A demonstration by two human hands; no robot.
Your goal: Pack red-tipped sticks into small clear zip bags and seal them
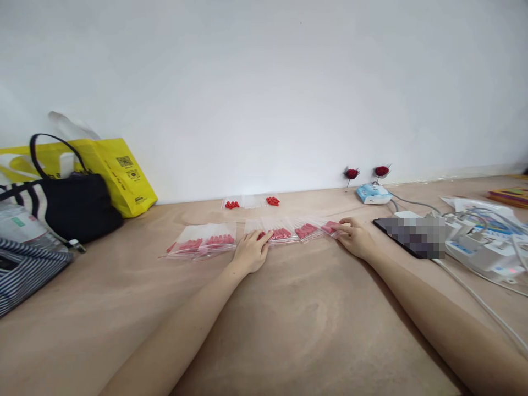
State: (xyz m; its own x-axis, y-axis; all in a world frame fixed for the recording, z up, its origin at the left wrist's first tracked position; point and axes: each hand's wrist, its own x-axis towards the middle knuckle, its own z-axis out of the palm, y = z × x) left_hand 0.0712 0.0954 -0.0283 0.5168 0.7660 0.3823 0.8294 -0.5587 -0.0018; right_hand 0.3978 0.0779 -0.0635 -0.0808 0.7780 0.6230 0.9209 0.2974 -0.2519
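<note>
A: What carries all this?

B: A tan tabletop [289,330]. Near its far left corner stands a yellow bag [124,181], with a black handbag [97,201] just in front of it.

A: And what lies under the hands?

B: A row of clear bags [274,223] running crosswise, nearer the tabletop's far edge than its near side, and well in from the left and right edges. A back pair of clear bags [252,201] lies close along the far edge.

A: How would you handle that row well?

B: With light, flat pressure, I think. Thin plastic probably slides easily and drags its neighbour, so I'd steady one bag while nudging the next by its edge, and let the contents settle level so each bag lies flat.

A: How are the hands placed?

B: The left hand [250,253] is palm down and low at the middle of the row, its forearm slanting in from the near left. The right hand [355,236] is at the row's right end, forearm coming from the near right, thumb and forefinger towards the last bag.

A: Gripping anything?

B: The left fingers rest loosely bent on a bag, not clenched. The right fingers touch the end bag, but at this size I can't tell whether they pinch it.

A: The smallest things?

B: Red pieces [307,230], gathered inside the bags.
</note>
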